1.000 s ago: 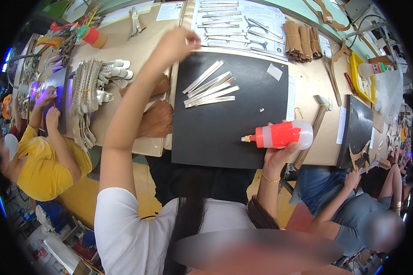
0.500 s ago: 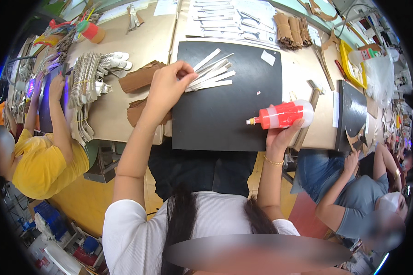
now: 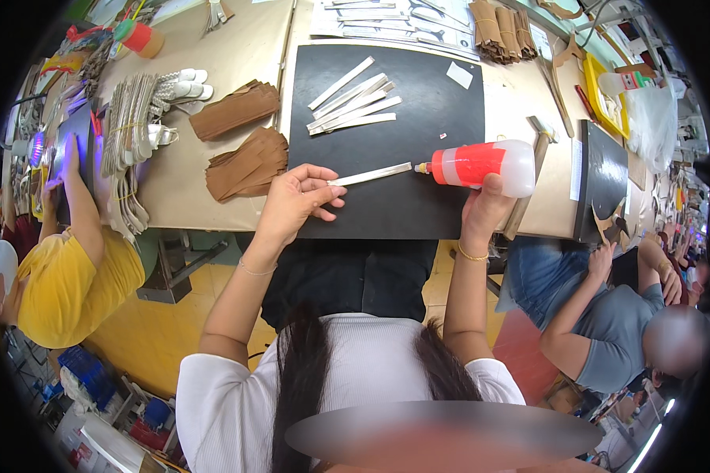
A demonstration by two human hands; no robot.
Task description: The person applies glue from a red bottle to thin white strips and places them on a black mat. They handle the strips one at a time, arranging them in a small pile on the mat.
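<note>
Between thumb and fingers, my left hand (image 3: 304, 197) pinches the near-left end of a narrow white strip (image 3: 373, 174), which slants up to the right over the black board (image 3: 386, 217). My right hand (image 3: 485, 209) is wrapped round a squeeze bottle (image 3: 481, 167), translucent white with a red band. The bottle lies nearly level, its nozzle pointing left, right beside the strip's far end; whether they touch I cannot tell. Beyond my hands several more white strips (image 3: 355, 104) lie fanned out on the board. A small white paper piece (image 3: 459, 75) rests near the board's far right corner.
Brown leather strips lie in two stacks (image 3: 235, 110) left of the board. Beyond them are bundled pale straps (image 3: 130, 122). A hammer (image 3: 541, 146) lies on the right, near a yellow tray (image 3: 605, 94). Co-workers sit either side, one in a yellow shirt (image 3: 83, 280), one in grey (image 3: 607, 339).
My left hand has drawn one white strip toward me, away from the fanned group. The bottle in my right hand has come up slightly, with its nozzle now at the strip's end.
</note>
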